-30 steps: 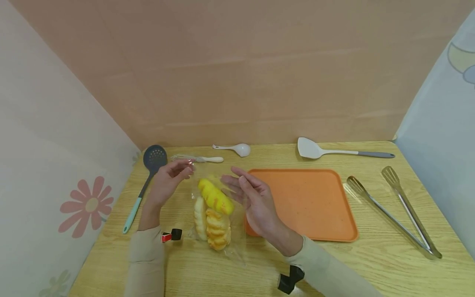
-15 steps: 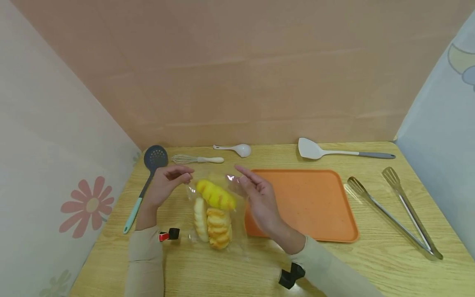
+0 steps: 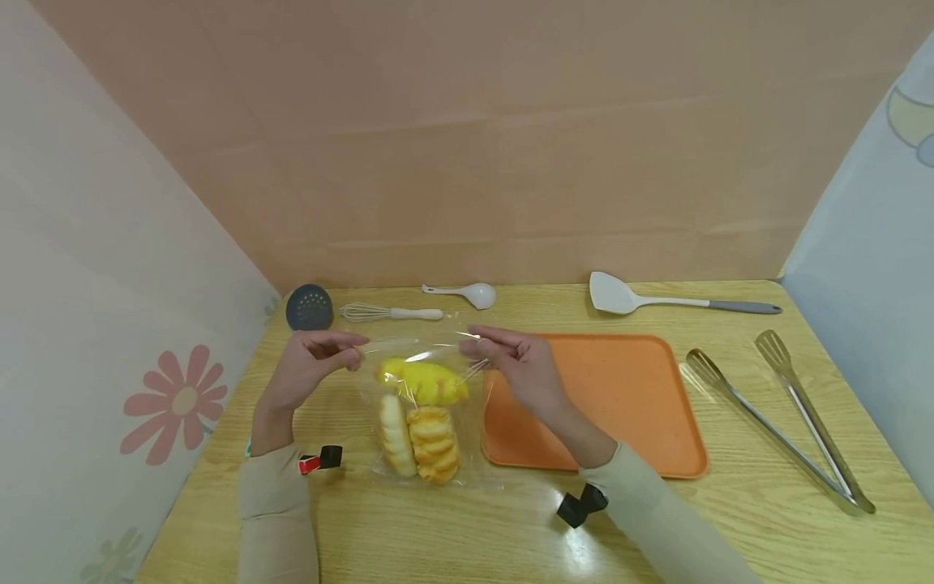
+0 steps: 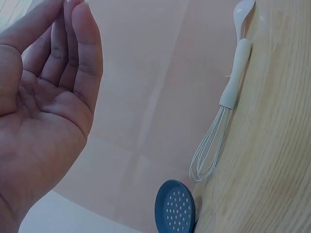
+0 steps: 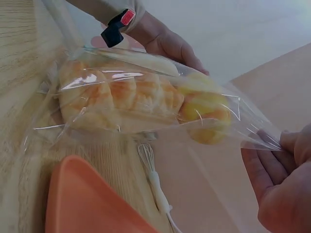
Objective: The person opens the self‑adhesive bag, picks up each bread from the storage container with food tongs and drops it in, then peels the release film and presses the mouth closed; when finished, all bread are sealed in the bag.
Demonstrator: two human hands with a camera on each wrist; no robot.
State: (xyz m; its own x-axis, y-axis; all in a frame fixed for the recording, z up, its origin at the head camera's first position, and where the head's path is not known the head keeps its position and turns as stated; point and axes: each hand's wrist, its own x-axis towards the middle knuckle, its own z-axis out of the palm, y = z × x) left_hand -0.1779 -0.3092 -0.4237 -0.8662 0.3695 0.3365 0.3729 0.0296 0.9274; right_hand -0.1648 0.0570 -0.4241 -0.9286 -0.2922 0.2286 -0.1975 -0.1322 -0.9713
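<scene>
A clear plastic bag (image 3: 423, 354) hangs upright between my two hands, its top edge stretched across. Inside lie a yellow bread roll (image 3: 432, 383) on top, and below it a pale long bun (image 3: 396, 435) beside a golden ridged bread (image 3: 434, 446). My left hand (image 3: 301, 369) pinches the bag's upper left corner between thumb and fingers. At the upper right corner, my right hand (image 3: 531, 375) pinches the film; the right wrist view shows the plastic drawn to a point in those fingers (image 5: 265, 167). The left wrist view shows the left palm (image 4: 43, 121), fingertips cut off by the frame.
An orange tray (image 3: 591, 405) lies right of the bag, partly behind my right hand. Steel tongs (image 3: 795, 430) lie farther right. Along the back are a dark skimmer (image 3: 310, 307), a whisk (image 3: 394, 312), a white ladle (image 3: 477, 295) and a white-and-grey turner (image 3: 616, 294).
My hands have moved apart, left hand leftward and right hand rightward, pulling the bag's top edge wide. The yellow roll has tipped from slanted to nearly level. The film is now held on both sides.
</scene>
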